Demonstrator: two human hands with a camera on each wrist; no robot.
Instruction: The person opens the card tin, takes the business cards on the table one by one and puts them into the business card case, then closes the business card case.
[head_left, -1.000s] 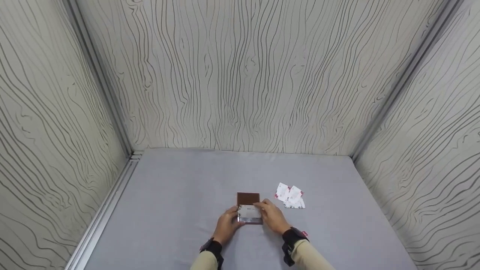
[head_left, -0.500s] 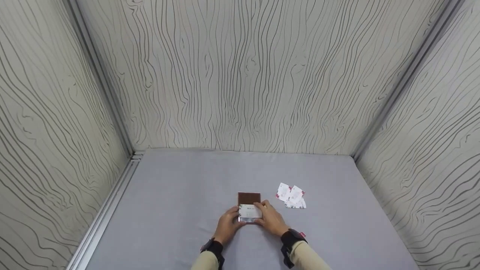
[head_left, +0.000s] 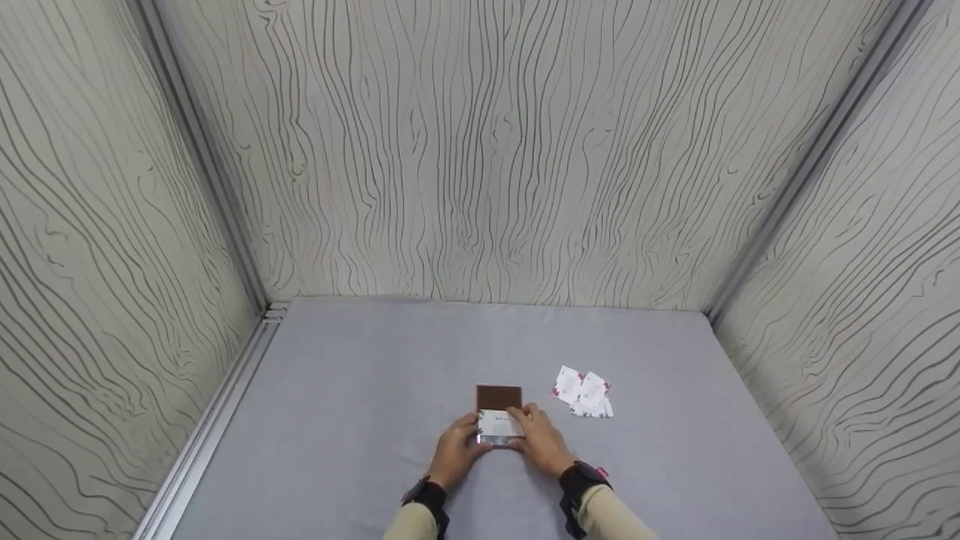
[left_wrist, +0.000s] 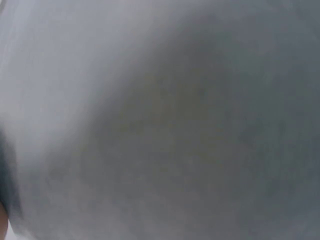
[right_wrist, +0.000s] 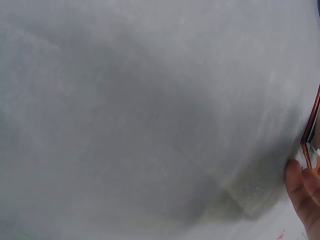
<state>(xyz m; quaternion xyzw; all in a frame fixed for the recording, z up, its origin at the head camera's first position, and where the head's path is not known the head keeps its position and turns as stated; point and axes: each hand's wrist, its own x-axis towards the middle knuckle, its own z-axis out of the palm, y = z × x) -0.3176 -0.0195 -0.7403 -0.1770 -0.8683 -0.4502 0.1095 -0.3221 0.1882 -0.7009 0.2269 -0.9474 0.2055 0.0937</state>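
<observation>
A brown card holder [head_left: 499, 397] lies open between my two hands, its dark upper half bare. Over its lower half is a white card [head_left: 495, 422] with small print and a leafy border, and a shiny strip shows beneath the card's lower edge. My left hand [head_left: 454, 454] grips the holder at its lower left, thumb along the bottom edge. My right hand [head_left: 546, 442] holds the right side, index fingertip on the card and thumb near the bottom edge. In the right wrist view, fingers [right_wrist: 299, 192] meet the holder's reddish-brown edge [right_wrist: 309, 122]. The left wrist view shows mostly blurred cloth.
Several white cards [head_left: 589, 390] with red and dark floral corners overlap to the right of the holder. A grey cloth [head_left: 360, 375] covers the table. Patterned panels [head_left: 480, 150] stand behind and at both sides, with a metal rail [head_left: 217, 420] along the left edge.
My right thumb has come to the holder's bottom edge, and the right hand has shifted slightly. The card has moved very little. My left hand keeps its grip.
</observation>
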